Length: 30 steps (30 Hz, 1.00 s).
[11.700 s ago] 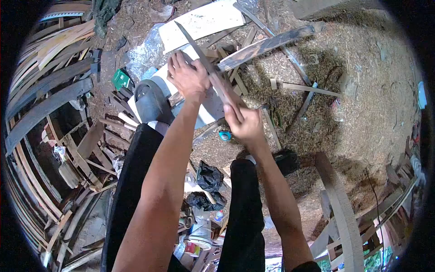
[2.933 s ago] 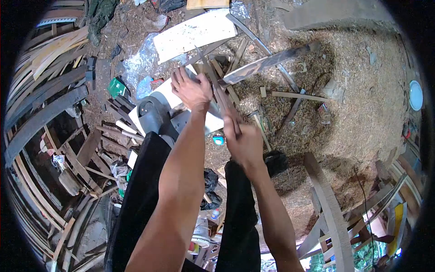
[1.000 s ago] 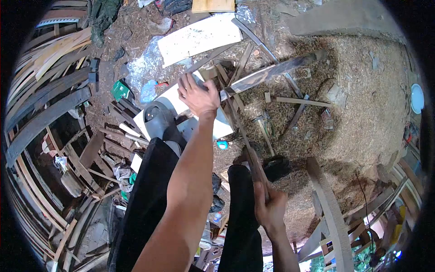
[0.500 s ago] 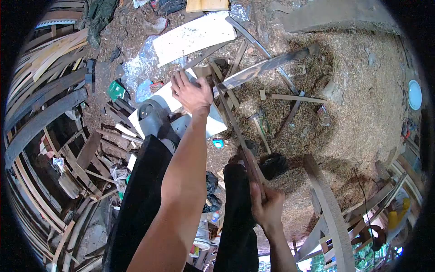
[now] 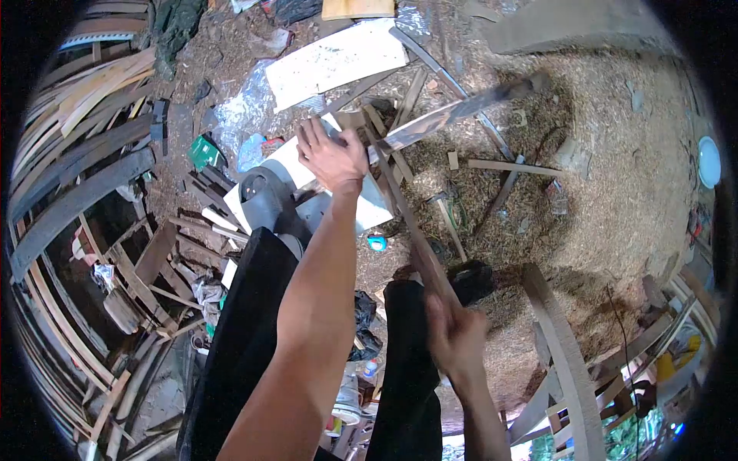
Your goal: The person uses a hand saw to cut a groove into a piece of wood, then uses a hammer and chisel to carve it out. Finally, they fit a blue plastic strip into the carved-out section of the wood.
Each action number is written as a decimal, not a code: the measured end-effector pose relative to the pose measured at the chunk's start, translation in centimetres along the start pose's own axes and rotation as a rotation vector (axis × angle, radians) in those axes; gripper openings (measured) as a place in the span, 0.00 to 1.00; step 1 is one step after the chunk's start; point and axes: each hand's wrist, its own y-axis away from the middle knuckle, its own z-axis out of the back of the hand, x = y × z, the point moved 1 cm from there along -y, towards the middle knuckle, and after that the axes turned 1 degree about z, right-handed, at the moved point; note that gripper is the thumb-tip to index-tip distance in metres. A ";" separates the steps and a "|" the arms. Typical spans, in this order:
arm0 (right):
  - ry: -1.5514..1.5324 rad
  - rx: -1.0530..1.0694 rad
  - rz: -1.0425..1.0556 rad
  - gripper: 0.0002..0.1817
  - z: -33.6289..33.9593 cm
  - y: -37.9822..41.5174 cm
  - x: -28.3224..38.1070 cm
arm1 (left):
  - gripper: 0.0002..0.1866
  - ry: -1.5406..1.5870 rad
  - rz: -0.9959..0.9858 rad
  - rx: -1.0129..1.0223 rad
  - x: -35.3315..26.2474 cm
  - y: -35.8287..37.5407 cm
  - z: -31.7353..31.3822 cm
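My left hand [image 5: 334, 159] presses down on a wooden plank [image 5: 453, 115], its fingers curled over the near part and the thumb toward the saw. The plank's dark, stained far end juts out to the right. My right hand [image 5: 457, 338], slightly blurred, grips a handsaw [image 5: 411, 227] at its brown handle end. Seen nearly edge-on, the saw reaches up to the plank, crossing it just right of my left hand. A grey shoe [image 5: 265, 198] on my foot rests beside my left hand, over a white board [image 5: 369, 211].
Another white board [image 5: 334, 65] lies ahead, near a metal bar [image 5: 453, 84]. A blue tape measure [image 5: 377, 243] and a hammer-like tool [image 5: 451, 227] are on the sawdust-covered ground. Stacked timber [image 5: 84, 192] fills the left side. A curved beam [image 5: 561, 346] stands at the right.
My right hand has moved a little forward with the saw, toward the plank. My left hand stays in place on the plank. The whole view has shifted slightly.
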 end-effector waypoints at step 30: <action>0.101 -0.004 0.111 0.27 -3.5 -8.5 1.6 | 0.33 0.024 -0.014 0.021 -0.5 -0.3 0.0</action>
